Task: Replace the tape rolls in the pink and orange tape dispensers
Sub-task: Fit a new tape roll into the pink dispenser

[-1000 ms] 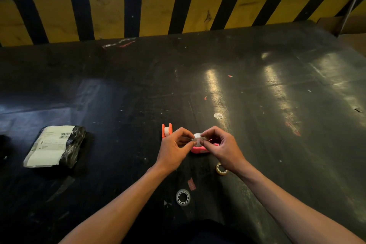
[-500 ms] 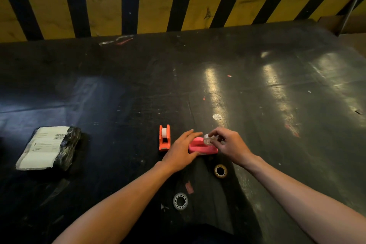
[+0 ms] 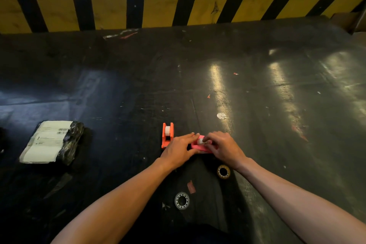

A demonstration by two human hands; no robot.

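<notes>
The pink tape dispenser [image 3: 196, 146] lies on the dark table between my hands. My left hand [image 3: 179, 150] rests against its left side, fingers stretched over its top. My right hand [image 3: 221, 147] pinches a small white tape roll [image 3: 200, 141] that sits in the top of the pink dispenser. The orange tape dispenser [image 3: 167, 134] stands just left of my left hand, with a white roll in it. Two loose rolls lie nearer to me: a yellowish tape roll [image 3: 223, 171] under my right wrist and a white ringed roll [image 3: 182, 200] between my forearms.
A wrapped parcel with a white label [image 3: 51, 141] lies at the left. A yellow-and-black striped barrier [image 3: 158, 0] runs along the table's [image 3: 257, 95] far edge. A small reddish scrap [image 3: 191, 186] lies between the loose rolls. A cardboard box corner [image 3: 350, 21] shows far right.
A second ago both hands held the white roll above the pink dispenser. Since then the roll has come down into the dispenser, and my left hand has shifted onto the dispenser's side.
</notes>
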